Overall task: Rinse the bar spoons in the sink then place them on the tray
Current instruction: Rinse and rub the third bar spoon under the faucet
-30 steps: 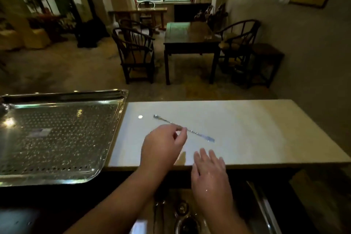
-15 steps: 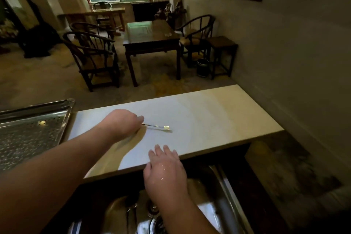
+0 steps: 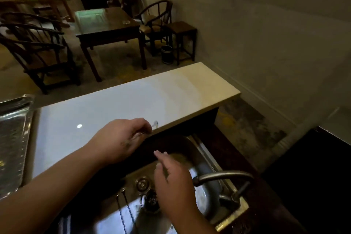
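My left hand (image 3: 121,140) is closed around a thin metal bar spoon (image 3: 155,124) at the counter's near edge; only the spoon's tip shows past my fingers, blurred. My right hand (image 3: 171,178) hovers over the steel sink (image 3: 201,154) with fingers apart and nothing in it. Two more bar spoons (image 3: 121,207) with twisted stems lie in the sink's left part, beside the drain (image 3: 151,202). The perforated metal tray (image 3: 13,138) sits at the far left on the counter, only its right end in view.
A curved tap (image 3: 224,175) reaches over the sink from the right. The pale counter (image 3: 133,100) runs behind the sink. Beyond it stand dark wooden chairs (image 3: 38,47) and a table (image 3: 106,23). A wall is on the right.
My left hand picked the spoon off the counter and drew it toward the sink's edge. My right hand moved from the counter edge to above the sink. The view swung right.
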Tool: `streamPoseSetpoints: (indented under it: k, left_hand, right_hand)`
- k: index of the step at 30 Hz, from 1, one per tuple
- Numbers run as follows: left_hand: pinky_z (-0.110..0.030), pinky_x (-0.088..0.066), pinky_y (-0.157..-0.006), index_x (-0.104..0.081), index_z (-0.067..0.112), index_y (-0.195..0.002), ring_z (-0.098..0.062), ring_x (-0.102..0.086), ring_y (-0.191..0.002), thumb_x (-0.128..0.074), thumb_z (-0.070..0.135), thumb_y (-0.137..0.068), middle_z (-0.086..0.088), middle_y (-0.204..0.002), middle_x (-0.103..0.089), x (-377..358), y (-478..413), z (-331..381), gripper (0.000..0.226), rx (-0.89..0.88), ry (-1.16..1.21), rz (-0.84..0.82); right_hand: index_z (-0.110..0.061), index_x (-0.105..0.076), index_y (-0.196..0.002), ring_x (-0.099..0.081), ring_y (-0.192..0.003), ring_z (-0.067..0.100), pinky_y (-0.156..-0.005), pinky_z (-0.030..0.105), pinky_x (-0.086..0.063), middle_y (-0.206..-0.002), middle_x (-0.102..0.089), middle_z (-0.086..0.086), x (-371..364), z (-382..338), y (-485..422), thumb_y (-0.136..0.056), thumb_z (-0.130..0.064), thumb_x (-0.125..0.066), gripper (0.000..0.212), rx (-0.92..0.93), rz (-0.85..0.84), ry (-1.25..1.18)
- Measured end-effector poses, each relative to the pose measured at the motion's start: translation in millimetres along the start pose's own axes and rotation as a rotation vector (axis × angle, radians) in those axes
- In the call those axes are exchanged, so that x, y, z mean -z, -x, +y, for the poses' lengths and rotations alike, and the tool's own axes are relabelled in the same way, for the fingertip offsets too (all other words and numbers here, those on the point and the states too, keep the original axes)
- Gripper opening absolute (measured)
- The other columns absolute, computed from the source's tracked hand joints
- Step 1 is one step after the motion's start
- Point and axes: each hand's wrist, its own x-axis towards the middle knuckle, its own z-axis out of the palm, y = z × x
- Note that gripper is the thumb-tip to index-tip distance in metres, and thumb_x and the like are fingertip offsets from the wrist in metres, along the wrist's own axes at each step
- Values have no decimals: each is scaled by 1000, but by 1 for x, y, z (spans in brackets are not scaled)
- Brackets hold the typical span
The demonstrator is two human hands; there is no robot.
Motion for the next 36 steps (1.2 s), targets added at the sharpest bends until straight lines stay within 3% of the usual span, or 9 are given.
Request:
streamPoseSetpoints:
  k: [4,8,10,14,17,21,25,30,36]
  left_hand:
    - [-22,-52,-69,-51,53,-122,5,-62,-81,-48,45,-90,27,-97,-68,-32,30,22,33,-162,-82,-62]
    - [-32,-56,-58,-58,39,-120,-15,-70,-73,-48,42,-89,11,-87,-73,-59,57,29,32,-427,-192,-66]
    - [-32,-58,-60,-60,34,-124,-17,-70,-76,-53,37,-89,10,-90,-73,-72,68,22,35,-481,-245,-120]
    - [-39,-56,-75,-54,34,-127,-25,-67,-92,-21,47,-89,4,-105,-69,-104,82,9,52,-469,-306,-332]
    - [-31,-49,-62,-61,33,-106,-19,-64,-79,-38,50,-91,7,-89,-69,-124,84,10,32,-540,-362,-334]
    - [-36,-52,-73,-53,36,-116,-20,-65,-90,-38,58,-97,4,-102,-69,-140,78,3,33,-417,-343,-378]
    - [-39,-53,-78,-46,37,-117,-24,-65,-94,-41,45,-99,2,-106,-67,-151,73,-2,20,-339,-340,-418]
    - [-40,-52,-79,-48,34,-117,-24,-63,-96,-45,36,-99,3,-108,-64,-159,70,-3,19,-329,-334,-396]
    - [-36,-48,-90,-51,31,-118,-20,-56,-106,-50,24,-94,4,-108,-65,-155,72,-6,24,-370,-298,-351]
  right_hand:
    - [-39,-62,-135,-56,-106,-19,-88,-1,-40,-116,-65,-29,-1,17,13,-98,-38,-44,41,-23,31,-36]
    - [-33,-61,-138,-62,-110,-3,-95,19,-46,-128,-70,-16,-6,37,16,-104,-35,-46,38,-263,4,-228]
    - [-26,-59,-138,-71,-102,6,-90,24,-52,-118,-76,-7,-5,48,13,-106,-23,-46,35,-478,9,-488]
    - [-21,-56,-123,-78,-93,28,-85,38,-61,-105,-79,8,1,70,9,-109,-28,-44,19,-704,95,-1085]
    - [-13,-62,-123,-79,-91,33,-77,40,-64,-105,-80,12,2,82,10,-105,-33,-56,28,-710,91,-1065]
    - [-5,-65,-114,-81,-83,30,-64,33,-64,-85,-82,11,4,93,15,-105,-24,-57,22,-697,114,-995]
    - [-15,-65,-114,-80,-87,29,-72,39,-66,-108,-79,14,4,98,12,-105,-31,-55,21,-671,113,-922]
    - [-9,-68,-110,-80,-82,31,-64,34,-63,-89,-82,12,5,98,13,-106,-35,-46,34,-664,70,-1027]
    - [-7,-66,-113,-80,-88,32,-69,34,-64,-92,-82,12,6,111,23,-109,-34,-45,34,-599,118,-999]
